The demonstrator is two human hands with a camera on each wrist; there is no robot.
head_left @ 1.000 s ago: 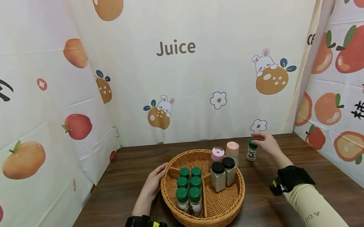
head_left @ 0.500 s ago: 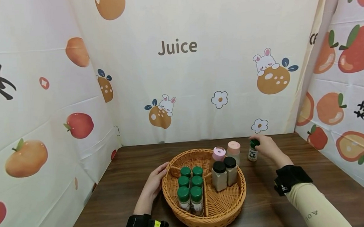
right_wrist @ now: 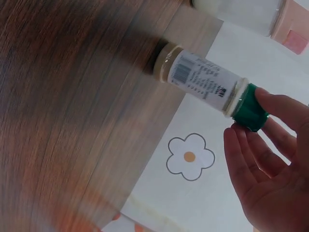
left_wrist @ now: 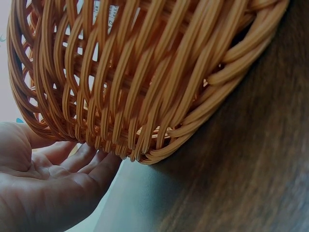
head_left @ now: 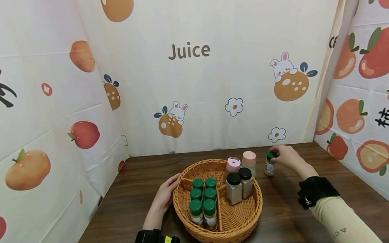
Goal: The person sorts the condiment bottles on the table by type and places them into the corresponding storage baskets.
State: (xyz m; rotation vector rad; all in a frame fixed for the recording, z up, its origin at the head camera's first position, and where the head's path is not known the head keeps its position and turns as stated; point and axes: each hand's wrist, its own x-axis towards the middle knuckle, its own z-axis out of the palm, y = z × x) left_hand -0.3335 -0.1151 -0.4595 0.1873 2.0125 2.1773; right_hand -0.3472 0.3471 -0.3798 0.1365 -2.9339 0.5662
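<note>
My right hand pinches the green cap of a small spice jar between thumb and fingers. The jar is upright at the back right of the table, with a printed label; whether its base touches the wood I cannot tell. My left hand rests against the left side of a round wicker basket, its fingers along the woven outer wall. Several green-capped spice jars stand in the basket's left compartment. Two black-capped jars stand in its right part.
A pink-lidded jar and a lilac-lidded jar stand at the basket's back right edge, their bases hidden in the head view. The dark wooden table meets a printed cloth at the back, with more cloth on both sides.
My right hand has come down from above the green-capped jar and taken hold of its cap. The jar has shifted slightly towards me. My left hand and the basket stay in place.
</note>
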